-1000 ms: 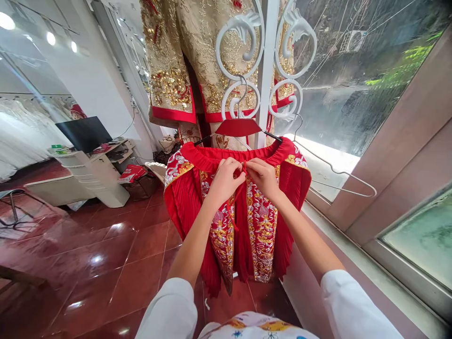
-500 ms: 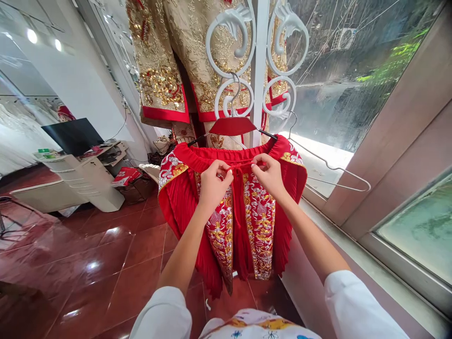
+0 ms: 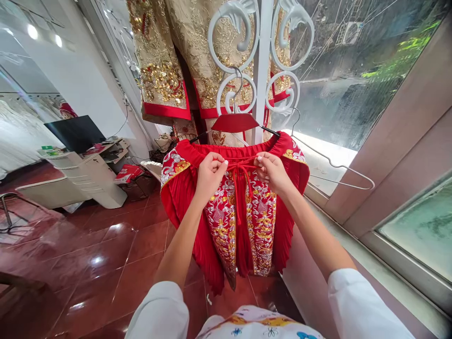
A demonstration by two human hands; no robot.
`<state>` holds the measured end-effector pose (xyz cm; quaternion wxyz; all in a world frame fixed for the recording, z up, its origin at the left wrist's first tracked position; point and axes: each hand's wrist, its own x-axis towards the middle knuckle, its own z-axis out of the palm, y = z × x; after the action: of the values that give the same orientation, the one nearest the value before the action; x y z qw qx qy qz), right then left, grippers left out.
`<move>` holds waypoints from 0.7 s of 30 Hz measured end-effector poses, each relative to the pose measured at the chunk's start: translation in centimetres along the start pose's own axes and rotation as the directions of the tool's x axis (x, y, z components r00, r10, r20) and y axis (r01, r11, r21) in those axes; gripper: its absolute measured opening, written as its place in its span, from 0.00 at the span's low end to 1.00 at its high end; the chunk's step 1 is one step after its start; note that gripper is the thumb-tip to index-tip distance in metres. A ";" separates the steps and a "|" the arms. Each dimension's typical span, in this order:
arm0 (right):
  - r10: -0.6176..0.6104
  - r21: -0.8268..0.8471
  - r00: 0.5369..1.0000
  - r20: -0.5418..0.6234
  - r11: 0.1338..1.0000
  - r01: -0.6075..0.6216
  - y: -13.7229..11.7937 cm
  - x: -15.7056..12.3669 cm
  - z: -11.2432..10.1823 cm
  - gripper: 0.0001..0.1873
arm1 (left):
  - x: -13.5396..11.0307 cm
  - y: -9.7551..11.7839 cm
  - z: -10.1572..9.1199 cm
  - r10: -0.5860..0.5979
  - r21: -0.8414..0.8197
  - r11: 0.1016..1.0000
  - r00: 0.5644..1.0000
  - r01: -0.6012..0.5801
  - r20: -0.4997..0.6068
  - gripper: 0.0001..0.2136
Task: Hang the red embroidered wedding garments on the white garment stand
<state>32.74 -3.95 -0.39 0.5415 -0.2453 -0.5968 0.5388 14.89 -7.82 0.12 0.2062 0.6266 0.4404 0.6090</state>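
A red pleated skirt with gold and silver embroidered panels hangs in front of me from a hanger with a red middle. At its gathered waistband, a red drawstring forms a bow with its ends hanging down the front. My left hand pinches the string left of the knot, thumb against the fingers. On the right side of the knot, my right hand pinches the string too, close under the waistband. The parts of the string inside my fingers are hidden.
Behind the skirt stands a white scrollwork rack with a gold embroidered garment. A bare wire hanger juts out at the right, by the window. A desk with a monitor stands to the left.
Both hands have moved slightly apart along the string. The bow at the knot now shows plainly, with loops and hanging ends. The view has shifted slightly.
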 end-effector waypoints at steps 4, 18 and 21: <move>-0.137 -0.372 0.979 0.154 0.910 0.186 -0.4 0.0 -1.7 0.04 | 0.0 0.3 -0.4 0.092 0.158 0.984 0.995 -0.086 -0.032 0.06; -0.144 -0.528 0.976 0.164 0.823 0.211 -1.0 -0.4 -4.4 0.07 | -0.9 0.2 -0.2 0.059 0.001 0.998 0.998 -0.059 0.026 0.06; -0.090 -0.560 0.989 0.113 0.817 0.139 -1.1 -0.3 -5.4 0.06 | -0.8 0.0 -0.2 0.055 0.021 0.998 0.998 -0.054 -0.012 0.06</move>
<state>38.06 -2.54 -0.43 0.4510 -0.3364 -0.7649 0.3136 14.79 -8.54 -0.33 0.1803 0.6367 0.4307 0.6137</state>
